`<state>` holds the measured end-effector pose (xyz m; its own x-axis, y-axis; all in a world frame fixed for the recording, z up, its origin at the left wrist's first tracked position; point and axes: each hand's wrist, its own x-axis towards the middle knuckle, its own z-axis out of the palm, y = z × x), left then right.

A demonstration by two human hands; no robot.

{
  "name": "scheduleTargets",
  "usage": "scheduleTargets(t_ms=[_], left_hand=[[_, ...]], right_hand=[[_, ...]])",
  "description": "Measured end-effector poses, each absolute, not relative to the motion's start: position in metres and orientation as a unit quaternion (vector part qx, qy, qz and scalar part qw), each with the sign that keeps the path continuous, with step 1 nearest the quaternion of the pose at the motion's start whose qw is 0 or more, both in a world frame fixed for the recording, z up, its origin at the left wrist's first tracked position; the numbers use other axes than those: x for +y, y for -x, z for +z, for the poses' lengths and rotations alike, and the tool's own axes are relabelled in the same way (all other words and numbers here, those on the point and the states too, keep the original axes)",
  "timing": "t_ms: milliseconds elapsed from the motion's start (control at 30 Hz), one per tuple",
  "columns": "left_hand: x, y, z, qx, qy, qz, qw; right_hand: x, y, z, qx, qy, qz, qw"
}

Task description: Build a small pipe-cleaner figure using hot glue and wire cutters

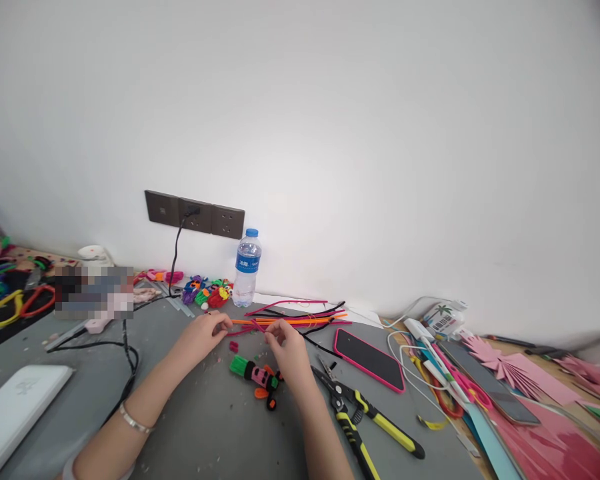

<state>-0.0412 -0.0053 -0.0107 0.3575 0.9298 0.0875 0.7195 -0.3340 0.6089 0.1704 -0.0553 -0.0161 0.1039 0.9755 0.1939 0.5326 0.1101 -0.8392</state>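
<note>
My left hand (pixel 209 332) is closed in a pinch at the left ends of a loose bundle of pipe cleaners; what its fingertips hold is too small to make out. To its right, my right hand (pixel 286 343) pinches a magenta pipe cleaner (pixel 247 329). Behind both hands lie orange pipe cleaners (pixel 325 319), with magenta and black ones among them. A pipe-cleaner figure (pixel 259 377) in green, pink, black and orange lies below, close to my right wrist. A small crimson fuzzy piece (pixel 234 347) rests on the grey mat between the hands.
Yellow-and-black pliers (pixel 355 413) and a pink-edged phone (pixel 370 360) lie right of my right arm. A water bottle (pixel 247 270) stands by the wall near colourful fuzzy figures (pixel 213 293). A white power bank (pixel 23 413) and black cable (pixel 130 357) lie left; pink paper (pixel 560 427) lies far right.
</note>
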Motion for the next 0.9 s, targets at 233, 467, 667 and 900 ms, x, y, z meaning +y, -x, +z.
scheduleTargets(t_ms=[233,467,667,900], left_hand=[[-0.014,0.031,-0.001,0.446,-0.794,0.286,0.299],[-0.019,0.022,0.0,0.427,-0.81,0.284,0.285],[-0.016,0.028,0.002,0.441,-0.809,0.236,0.309],[-0.015,0.033,-0.01,0.487,-0.814,0.166,0.27]], right_hand=[[-0.056,-0.169,-0.016,-0.623,0.553,0.301,0.464],[-0.057,-0.163,-0.012,-0.589,0.517,0.372,0.497],[-0.057,-0.157,-0.012,-0.529,0.45,0.456,0.556],[-0.053,-0.158,-0.013,-0.463,0.451,0.453,0.614]])
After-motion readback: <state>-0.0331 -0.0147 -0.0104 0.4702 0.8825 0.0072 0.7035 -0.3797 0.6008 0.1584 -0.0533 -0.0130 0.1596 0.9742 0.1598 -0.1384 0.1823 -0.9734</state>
